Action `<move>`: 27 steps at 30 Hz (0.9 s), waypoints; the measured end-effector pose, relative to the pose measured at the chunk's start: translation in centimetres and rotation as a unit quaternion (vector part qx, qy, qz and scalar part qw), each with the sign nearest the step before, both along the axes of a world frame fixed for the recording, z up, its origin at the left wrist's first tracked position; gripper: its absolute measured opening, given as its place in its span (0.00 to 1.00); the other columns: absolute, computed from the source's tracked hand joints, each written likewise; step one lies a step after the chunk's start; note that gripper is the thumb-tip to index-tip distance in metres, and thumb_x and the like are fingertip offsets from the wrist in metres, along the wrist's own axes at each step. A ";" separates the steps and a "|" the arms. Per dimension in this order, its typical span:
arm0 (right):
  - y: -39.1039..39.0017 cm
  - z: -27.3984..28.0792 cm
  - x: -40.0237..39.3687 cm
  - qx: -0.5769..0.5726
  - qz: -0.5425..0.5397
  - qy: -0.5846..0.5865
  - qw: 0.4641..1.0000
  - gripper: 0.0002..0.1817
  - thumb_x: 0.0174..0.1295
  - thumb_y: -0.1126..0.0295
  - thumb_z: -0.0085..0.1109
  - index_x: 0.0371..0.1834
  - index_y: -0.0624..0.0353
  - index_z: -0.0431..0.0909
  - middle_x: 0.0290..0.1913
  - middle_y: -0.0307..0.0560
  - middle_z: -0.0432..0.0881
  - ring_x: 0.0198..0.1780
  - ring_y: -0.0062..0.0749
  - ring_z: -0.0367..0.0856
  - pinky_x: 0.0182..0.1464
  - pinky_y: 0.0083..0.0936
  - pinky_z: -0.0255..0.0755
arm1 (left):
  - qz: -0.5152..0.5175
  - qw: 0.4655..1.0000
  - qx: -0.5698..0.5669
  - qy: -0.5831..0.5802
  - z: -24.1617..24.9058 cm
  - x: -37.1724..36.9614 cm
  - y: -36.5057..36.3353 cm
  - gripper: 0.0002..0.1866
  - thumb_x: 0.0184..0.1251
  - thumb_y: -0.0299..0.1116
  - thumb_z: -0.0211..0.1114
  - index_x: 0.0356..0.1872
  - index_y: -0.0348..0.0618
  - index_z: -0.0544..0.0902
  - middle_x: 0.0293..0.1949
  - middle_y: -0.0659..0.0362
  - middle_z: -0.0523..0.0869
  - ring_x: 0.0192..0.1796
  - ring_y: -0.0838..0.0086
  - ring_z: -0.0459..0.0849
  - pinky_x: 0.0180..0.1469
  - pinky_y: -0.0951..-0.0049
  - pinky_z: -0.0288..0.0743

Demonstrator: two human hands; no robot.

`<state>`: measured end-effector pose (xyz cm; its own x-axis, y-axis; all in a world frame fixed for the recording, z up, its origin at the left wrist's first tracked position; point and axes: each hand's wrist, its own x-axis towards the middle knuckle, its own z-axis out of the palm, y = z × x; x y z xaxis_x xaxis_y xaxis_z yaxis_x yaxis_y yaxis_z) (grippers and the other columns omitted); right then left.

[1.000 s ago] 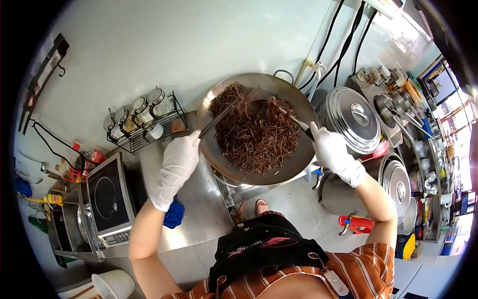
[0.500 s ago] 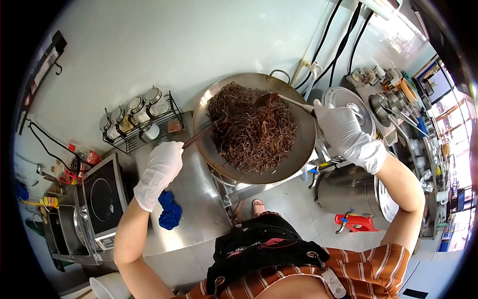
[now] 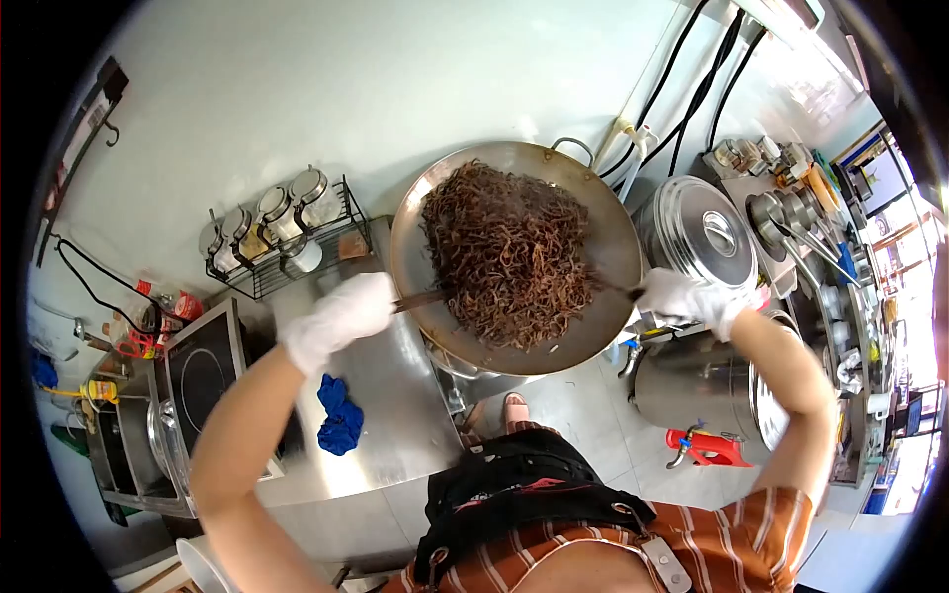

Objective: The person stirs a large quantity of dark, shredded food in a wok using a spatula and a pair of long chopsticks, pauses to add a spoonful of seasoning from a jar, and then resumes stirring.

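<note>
A wide metal wok (image 3: 608, 296) holds a heap of dark brown shredded strips (image 3: 509, 257). My left hand (image 3: 348, 314), in a white glove, is closed round a dark stick-like utensil (image 3: 420, 299) at the wok's left rim; its far end goes into the heap. At the right rim my right hand (image 3: 682, 299), also gloved, grips the handle of a spatula (image 3: 615, 287), whose head is hidden among the strips. Motion blurs both hands a little.
A wire rack of jars (image 3: 287, 232) stands behind the steel counter, where a blue cloth (image 3: 339, 420) lies. An induction cooker (image 3: 203, 376) is at the left. Right of the wok are a lidded pot (image 3: 707, 232), a large steel container (image 3: 687, 387) and a red object (image 3: 714, 447).
My right hand has moved down along the wok's right rim, bringing the spatula from the back of the heap to its right side. My left hand has shifted slightly right and up.
</note>
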<state>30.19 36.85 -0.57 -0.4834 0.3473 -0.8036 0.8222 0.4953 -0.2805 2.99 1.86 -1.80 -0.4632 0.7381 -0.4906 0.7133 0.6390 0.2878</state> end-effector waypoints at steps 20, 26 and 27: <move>-10.6 -6.8 1.4 -0.022 -0.250 0.346 0.904 0.24 0.62 0.70 0.59 0.62 0.61 0.71 0.20 0.37 0.73 0.17 0.17 0.67 0.21 0.21 0.62 | 0.255 0.901 0.344 -0.072 -10.4 7.0 2.8 0.15 0.65 0.31 0.60 0.48 0.33 0.83 0.36 0.40 0.86 0.39 0.53 0.87 0.44 0.66 0.78; -11.2 -3.7 1.4 -0.033 -0.273 0.321 0.906 0.28 0.60 0.68 0.60 0.65 0.61 0.69 0.26 0.45 0.78 0.28 0.26 0.77 0.33 0.24 0.70 | 0.284 0.886 0.349 -0.110 -6.1 6.9 3.3 0.15 0.68 0.31 0.59 0.53 0.35 0.81 0.21 0.50 0.82 0.21 0.73 0.79 0.27 0.71 0.72; -11.0 -3.8 1.5 -0.014 -0.249 0.341 0.906 0.29 0.60 0.67 0.60 0.65 0.61 0.68 0.28 0.47 0.79 0.31 0.29 0.78 0.37 0.24 0.71 | 0.277 0.888 0.353 -0.100 -5.1 6.9 3.4 0.15 0.68 0.31 0.59 0.53 0.35 0.81 0.21 0.50 0.82 0.21 0.74 0.79 0.27 0.71 0.72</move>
<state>31.69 25.83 -4.34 -0.6594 0.6432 -0.3891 0.5732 0.0954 -0.8138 9.86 5.30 -6.91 -0.8068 0.5805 -0.1095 0.2346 0.4850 0.8425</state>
